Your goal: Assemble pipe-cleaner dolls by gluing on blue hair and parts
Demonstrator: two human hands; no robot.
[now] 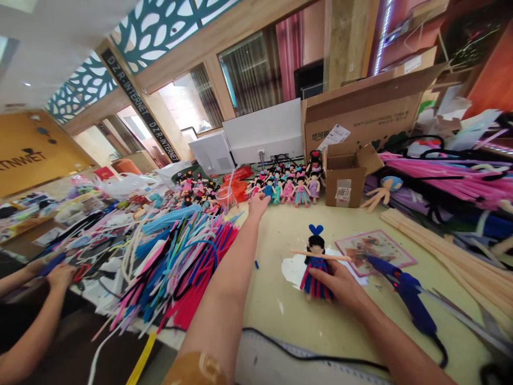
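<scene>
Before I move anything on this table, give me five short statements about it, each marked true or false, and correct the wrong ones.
1. The right hand holds the fuzzy doll with a blue-and-red striped skirt. True.
2. The left hand grips the blue plastic glue gun. False: the glue gun lies on the table; the left hand is by the colourful small dolls, contact unclear.
3. The flat heart shape atop the striped-skirt doll is blue. True.
4. The small brown cardboard box stands left of the small dolls. False: in this view it stands right of them.
5. The glue gun's nozzle overlaps the pink-edged picture card in this view. True.
</scene>
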